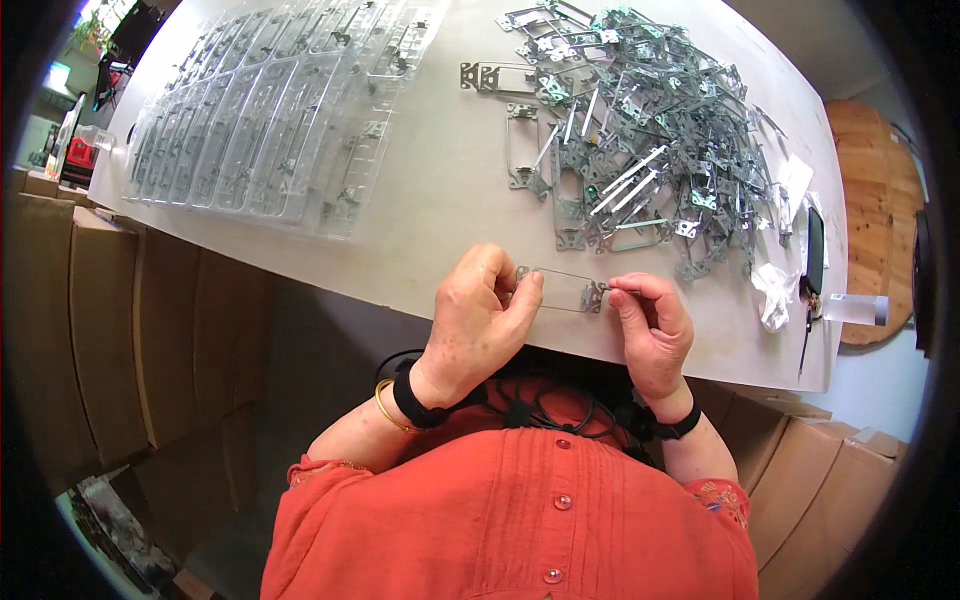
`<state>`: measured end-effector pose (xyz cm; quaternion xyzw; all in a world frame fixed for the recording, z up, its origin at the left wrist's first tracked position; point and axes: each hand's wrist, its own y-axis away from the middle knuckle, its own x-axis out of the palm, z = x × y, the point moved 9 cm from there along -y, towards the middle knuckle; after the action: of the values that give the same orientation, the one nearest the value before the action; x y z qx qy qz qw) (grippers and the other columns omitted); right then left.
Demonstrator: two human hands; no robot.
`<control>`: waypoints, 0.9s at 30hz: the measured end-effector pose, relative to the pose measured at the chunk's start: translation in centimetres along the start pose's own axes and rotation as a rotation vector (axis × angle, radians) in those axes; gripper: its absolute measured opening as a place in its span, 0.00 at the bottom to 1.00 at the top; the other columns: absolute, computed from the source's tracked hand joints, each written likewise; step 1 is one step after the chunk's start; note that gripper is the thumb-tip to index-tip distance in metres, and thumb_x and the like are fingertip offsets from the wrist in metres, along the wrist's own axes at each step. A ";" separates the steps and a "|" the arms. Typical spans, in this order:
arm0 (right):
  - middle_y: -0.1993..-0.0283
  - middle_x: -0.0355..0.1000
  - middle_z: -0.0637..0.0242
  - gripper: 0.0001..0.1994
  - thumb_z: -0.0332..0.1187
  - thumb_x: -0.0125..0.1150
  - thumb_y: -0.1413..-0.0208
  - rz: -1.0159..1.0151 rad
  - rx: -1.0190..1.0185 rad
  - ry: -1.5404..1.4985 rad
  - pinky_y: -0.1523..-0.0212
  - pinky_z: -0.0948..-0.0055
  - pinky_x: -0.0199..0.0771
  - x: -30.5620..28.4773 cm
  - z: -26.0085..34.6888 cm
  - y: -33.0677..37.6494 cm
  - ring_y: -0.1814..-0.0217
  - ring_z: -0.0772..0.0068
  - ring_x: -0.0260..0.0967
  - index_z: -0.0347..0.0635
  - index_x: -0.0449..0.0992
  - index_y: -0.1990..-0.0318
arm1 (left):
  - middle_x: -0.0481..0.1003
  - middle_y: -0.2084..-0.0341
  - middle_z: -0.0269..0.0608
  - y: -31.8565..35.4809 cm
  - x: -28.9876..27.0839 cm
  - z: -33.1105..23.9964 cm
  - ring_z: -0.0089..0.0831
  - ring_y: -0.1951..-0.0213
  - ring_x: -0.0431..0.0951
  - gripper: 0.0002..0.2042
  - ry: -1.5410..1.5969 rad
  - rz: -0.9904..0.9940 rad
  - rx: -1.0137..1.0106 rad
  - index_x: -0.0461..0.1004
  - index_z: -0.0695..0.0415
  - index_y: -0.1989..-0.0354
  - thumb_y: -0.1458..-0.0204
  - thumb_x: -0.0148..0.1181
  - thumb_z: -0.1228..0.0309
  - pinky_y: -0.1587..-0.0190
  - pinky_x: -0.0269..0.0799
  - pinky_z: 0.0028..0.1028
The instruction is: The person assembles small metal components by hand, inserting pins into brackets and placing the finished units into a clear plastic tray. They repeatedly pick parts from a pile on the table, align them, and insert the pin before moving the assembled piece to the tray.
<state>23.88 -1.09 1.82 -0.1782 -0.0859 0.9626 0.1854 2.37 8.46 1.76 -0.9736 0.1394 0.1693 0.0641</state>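
Left hand (484, 312) gripping one end of a metal frame (591, 297), right hand (656, 322) pinching its other end, the frame hovering over the table (450, 170) at its near edge; metal parts (660, 130) lying heaped on the table's right; clear trays (262, 130) sitting on its left.

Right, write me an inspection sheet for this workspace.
Surface: pale table, straight edges bent by the lens.
Job's things: thin rectangular silver metal frame between the hands; tangled heap of silver metal frames beyond; clear plastic compartmented trays holding metal pieces, left.
Clutter: crumpled white tissue, right side.
Hands: left hand pinches the frame's left end; right hand at its right end, grip unclear.
Cables: thin black cables before the red shirt.
Surroundings: brown cardboard boxes, both sides.
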 end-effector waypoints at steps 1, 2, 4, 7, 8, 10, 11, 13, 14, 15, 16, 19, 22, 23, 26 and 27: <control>0.54 0.80 0.65 0.08 0.19 0.68 0.37 -0.004 0.009 0.001 0.53 0.78 0.77 0.0 0.0 0.0 0.56 0.78 0.76 0.37 0.80 0.53 | 0.68 0.76 0.36 0.0 0.1 0.1 0.21 0.76 0.65 0.14 0.011 0.001 -0.004 0.68 0.61 0.73 0.41 0.70 0.72 0.74 0.65 0.27; 0.54 0.80 0.65 0.08 0.19 0.68 0.37 -0.009 0.019 0.001 0.54 0.78 0.77 0.0 -0.1 0.0 0.56 0.78 0.76 0.38 0.80 0.53 | 0.68 0.77 0.36 0.0 0.1 0.2 0.21 0.76 0.65 0.14 0.021 0.002 -0.007 0.68 0.61 0.73 0.41 0.70 0.72 0.74 0.65 0.27; 0.54 0.80 0.65 0.08 0.19 0.68 0.37 -0.006 0.029 0.013 0.54 0.78 0.77 0.1 -0.3 0.0 0.56 0.78 0.76 0.37 0.80 0.53 | 0.68 0.77 0.36 0.0 0.0 0.2 0.21 0.76 0.66 0.14 0.039 0.004 -0.020 0.68 0.61 0.73 0.41 0.70 0.72 0.74 0.65 0.27; 0.54 0.80 0.65 0.08 0.19 0.69 0.37 -0.008 0.029 0.020 0.54 0.78 0.77 0.1 -0.4 0.0 0.56 0.78 0.76 0.37 0.80 0.53 | 0.68 0.77 0.36 0.0 0.1 0.3 0.21 0.77 0.66 0.14 0.052 0.003 -0.014 0.68 0.61 0.73 0.42 0.70 0.72 0.74 0.65 0.27; 0.54 0.80 0.65 0.08 0.19 0.69 0.37 -0.010 0.026 0.021 0.54 0.78 0.77 0.1 -0.3 0.0 0.56 0.78 0.76 0.37 0.80 0.53 | 0.68 0.77 0.36 -0.1 0.1 0.4 0.21 0.77 0.66 0.14 0.054 0.002 -0.008 0.68 0.61 0.73 0.42 0.70 0.72 0.75 0.65 0.27; 0.54 0.80 0.64 0.08 0.19 0.69 0.37 -0.009 0.013 0.058 0.54 0.78 0.77 0.0 -0.1 0.0 0.56 0.77 0.76 0.37 0.79 0.53 | 0.68 0.78 0.36 -0.1 0.2 0.6 0.21 0.77 0.66 0.14 0.040 0.011 0.004 0.68 0.61 0.73 0.42 0.70 0.72 0.75 0.65 0.27; 0.54 0.80 0.64 0.08 0.19 0.69 0.37 -0.008 0.007 0.076 0.54 0.78 0.77 0.0 0.0 0.0 0.56 0.77 0.76 0.37 0.79 0.53 | 0.68 0.78 0.36 -0.1 0.2 0.6 0.21 0.77 0.66 0.14 0.033 0.015 0.010 0.68 0.61 0.73 0.42 0.70 0.72 0.75 0.65 0.28; 0.54 0.80 0.64 0.08 0.19 0.69 0.37 -0.018 -0.008 0.068 0.53 0.77 0.77 0.0 0.0 0.0 0.56 0.77 0.76 0.37 0.79 0.53 | 0.68 0.78 0.36 -0.2 0.2 0.4 0.21 0.77 0.66 0.14 0.052 0.019 0.010 0.68 0.61 0.73 0.42 0.70 0.72 0.75 0.65 0.28; 0.54 0.80 0.63 0.07 0.19 0.69 0.37 -0.023 -0.015 0.063 0.53 0.77 0.77 0.0 0.0 0.0 0.56 0.76 0.76 0.37 0.79 0.54 | 0.68 0.78 0.36 -0.2 0.2 0.4 0.21 0.77 0.66 0.14 0.061 0.021 0.010 0.68 0.61 0.73 0.42 0.70 0.72 0.75 0.65 0.28; 0.54 0.80 0.64 0.07 0.19 0.69 0.37 -0.020 -0.019 0.074 0.54 0.77 0.77 0.1 0.1 0.0 0.56 0.77 0.76 0.37 0.79 0.54 | 0.68 0.79 0.36 -0.2 0.2 0.4 0.21 0.77 0.66 0.14 0.068 0.022 0.005 0.68 0.61 0.73 0.42 0.70 0.73 0.75 0.64 0.28; 0.55 0.80 0.64 0.07 0.19 0.69 0.37 -0.017 -0.023 0.085 0.54 0.77 0.76 0.1 0.2 -0.1 0.57 0.77 0.75 0.37 0.79 0.54 | 0.68 0.79 0.36 -0.2 0.2 0.5 0.21 0.77 0.66 0.14 0.074 0.022 0.001 0.68 0.61 0.73 0.42 0.70 0.73 0.75 0.64 0.28; 0.56 0.79 0.65 0.07 0.19 0.69 0.37 -0.004 -0.008 0.079 0.56 0.78 0.75 0.4 0.2 -0.3 0.59 0.78 0.74 0.37 0.79 0.55 | 0.67 0.79 0.37 -0.2 -0.1 0.5 0.23 0.78 0.66 0.14 0.101 0.006 0.017 0.68 0.61 0.73 0.43 0.70 0.73 0.75 0.64 0.30; 0.57 0.78 0.67 0.07 0.19 0.67 0.36 0.008 0.050 0.066 0.57 0.79 0.73 0.2 -0.5 0.0 0.60 0.79 0.72 0.38 0.79 0.55 | 0.68 0.78 0.43 0.0 -0.5 0.2 0.32 0.78 0.68 0.13 0.095 -0.021 0.054 0.69 0.61 0.73 0.43 0.69 0.74 0.74 0.65 0.34; 0.57 0.78 0.67 0.07 0.19 0.66 0.36 0.004 0.086 0.048 0.57 0.79 0.74 0.2 -0.4 0.2 0.59 0.79 0.72 0.38 0.79 0.54 | 0.68 0.78 0.45 0.0 -0.3 0.1 0.35 0.78 0.69 0.13 0.092 -0.015 0.063 0.69 0.62 0.72 0.43 0.69 0.74 0.74 0.66 0.35; 0.55 0.77 0.66 0.08 0.16 0.63 0.35 -0.005 0.023 0.087 0.54 0.78 0.74 0.1 0.1 0.6 0.57 0.78 0.72 0.38 0.79 0.52 | 0.70 0.76 0.48 0.0 -0.2 -0.1 0.43 0.77 0.72 0.13 0.106 -0.027 0.106 0.69 0.61 0.72 0.43 0.69 0.73 0.72 0.68 0.39; 0.54 0.77 0.65 0.08 0.17 0.62 0.34 0.001 0.037 0.081 0.54 0.78 0.75 0.0 -0.2 0.7 0.57 0.78 0.72 0.37 0.78 0.52 | 0.70 0.76 0.49 0.1 -0.2 -0.1 0.44 0.76 0.72 0.13 0.119 -0.026 0.101 0.68 0.61 0.72 0.43 0.69 0.73 0.72 0.68 0.40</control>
<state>23.73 -1.72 1.43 -0.2136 -0.0605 0.9561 0.1913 2.21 8.43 1.89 -0.9792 0.1386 0.1028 0.1069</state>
